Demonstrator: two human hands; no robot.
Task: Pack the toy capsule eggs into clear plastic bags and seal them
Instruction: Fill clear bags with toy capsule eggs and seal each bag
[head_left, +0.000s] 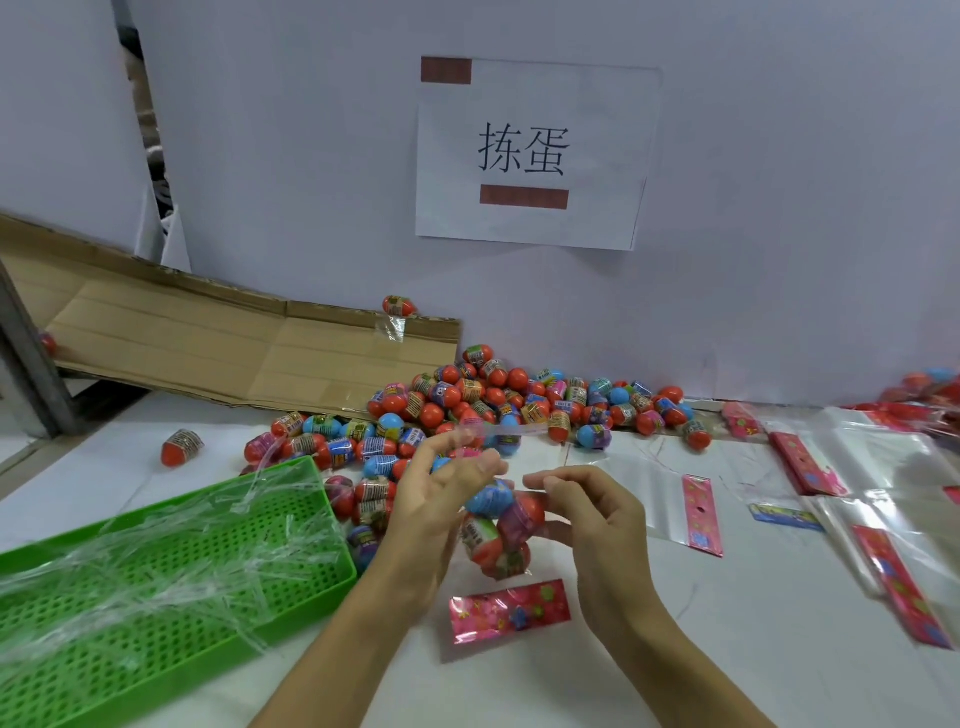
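A clear plastic bag (498, 530) holding several toy capsule eggs hangs between my hands above the white table. Its pink printed header (511, 610) lies on the table below it. My left hand (441, 499) grips the bag's upper left side, and its fingers pinch a thin clear strip (498, 431). My right hand (587, 514) pinches the bag's right side with thumb and forefinger. A big heap of red, blue and pink capsule eggs (498, 405) lies behind my hands against the wall.
A green perforated tray (171, 618) with clear strip scraps sits at the left. Flat cardboard (208, 332) leans at the back left. Empty clear bags with pink headers (701, 514) spread across the right. One stray egg (182, 447) lies near the left.
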